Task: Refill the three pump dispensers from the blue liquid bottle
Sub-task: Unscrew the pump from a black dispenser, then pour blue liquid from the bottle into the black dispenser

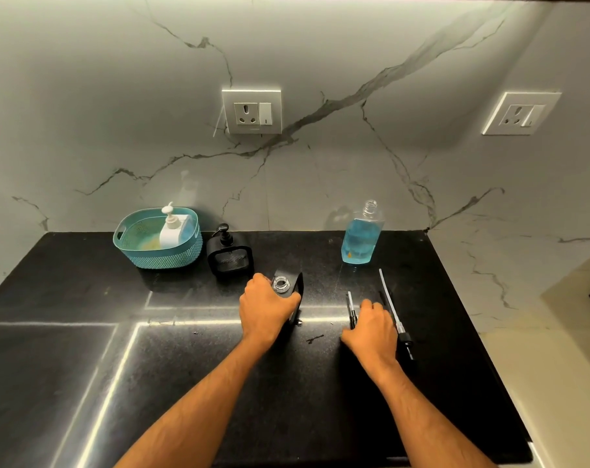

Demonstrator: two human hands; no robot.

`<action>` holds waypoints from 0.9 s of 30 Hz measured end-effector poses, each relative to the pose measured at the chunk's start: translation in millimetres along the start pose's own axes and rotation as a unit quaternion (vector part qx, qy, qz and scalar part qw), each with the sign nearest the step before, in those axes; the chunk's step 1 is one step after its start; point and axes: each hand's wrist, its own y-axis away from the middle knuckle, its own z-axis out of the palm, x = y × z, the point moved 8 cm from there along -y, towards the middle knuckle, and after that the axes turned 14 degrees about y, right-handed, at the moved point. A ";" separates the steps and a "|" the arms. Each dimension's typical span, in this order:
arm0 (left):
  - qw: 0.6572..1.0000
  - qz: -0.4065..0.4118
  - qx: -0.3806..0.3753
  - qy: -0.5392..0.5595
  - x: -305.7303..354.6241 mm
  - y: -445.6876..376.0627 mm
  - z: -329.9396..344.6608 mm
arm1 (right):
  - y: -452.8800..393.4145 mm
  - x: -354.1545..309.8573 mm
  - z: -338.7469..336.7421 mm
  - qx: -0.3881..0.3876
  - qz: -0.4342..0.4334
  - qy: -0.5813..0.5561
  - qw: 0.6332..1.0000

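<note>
Polished black stone counter point(219, 383) fills our view, speckled and streaked with reflected light. Nearest us, our left hand point(265, 310) curls round an open dispenser point(288, 290), a black body with a round clear neck, its pump off. Our right hand point(371, 329) rests knuckles-up on a loose pump point(352, 307) with a thin tube; whether the fingers clasp it we cannot tell. Just right of that hand lies a second loose pump point(396, 319), black head toward us, long pale tube pointing away. Farther back, uncapped and upright by the wall, stands the blue liquid bottle point(360, 236), clear plastic, well over half full. To the left, a black dispenser point(229, 253) with its pump on stands beside a woven-look teal basket point(145, 255) holding a white dispenser point(172, 228): three dispensers counted. Behind, a veined marble-look wall point(320, 170) carries two sockets point(252, 112).
</note>
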 end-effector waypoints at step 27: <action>0.945 0.057 -0.290 0.140 2.6 -8.4 11.1 | -15.1 -102.0 -36.0 -0.071 -0.259 -0.368 0.890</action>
